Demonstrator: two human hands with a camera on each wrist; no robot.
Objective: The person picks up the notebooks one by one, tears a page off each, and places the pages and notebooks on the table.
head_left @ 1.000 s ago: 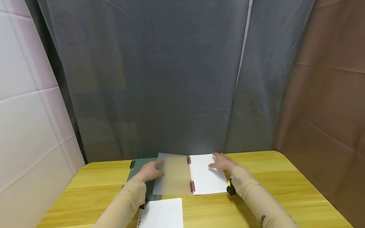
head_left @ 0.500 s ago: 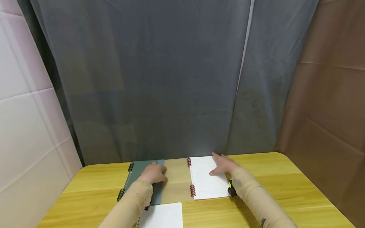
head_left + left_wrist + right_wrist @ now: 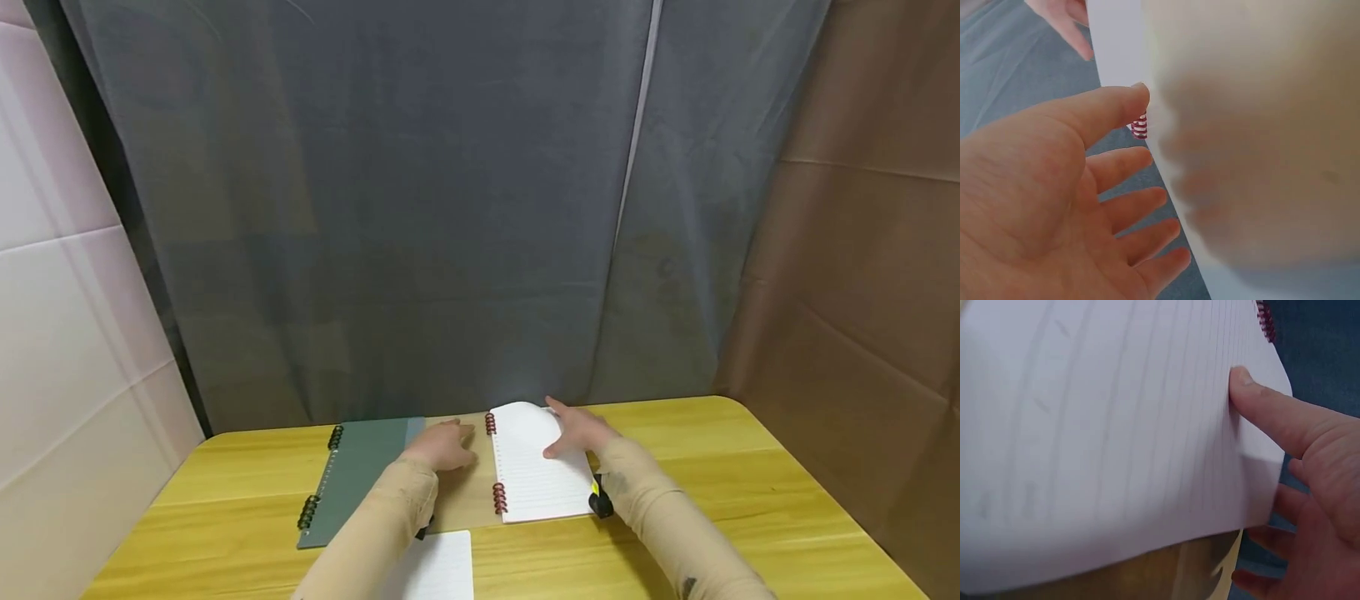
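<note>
From the head view we see the lined notebook (image 3: 536, 475) open on the yellow table (image 3: 750, 500), its red rings (image 3: 491, 423) along its near-left edge. Our right hand (image 3: 573, 432) sits at the notebook's far corner, lifting the top page (image 3: 525, 417) into a curl. Our left hand (image 3: 446, 446) lies flat just left of the rings, on the translucent cover (image 3: 465, 492). Left of that cover lies a green notebook (image 3: 352, 479), and a white sheet (image 3: 438, 567) lies nearer us.

In the left wrist view our left hand (image 3: 1066, 206) is spread, fingers relaxed, holding nothing, beside the red rings (image 3: 1140, 125).

In the right wrist view our right hand (image 3: 1310, 487) pinches the lined page (image 3: 1116, 444), thumb on top and fingers beneath.
</note>
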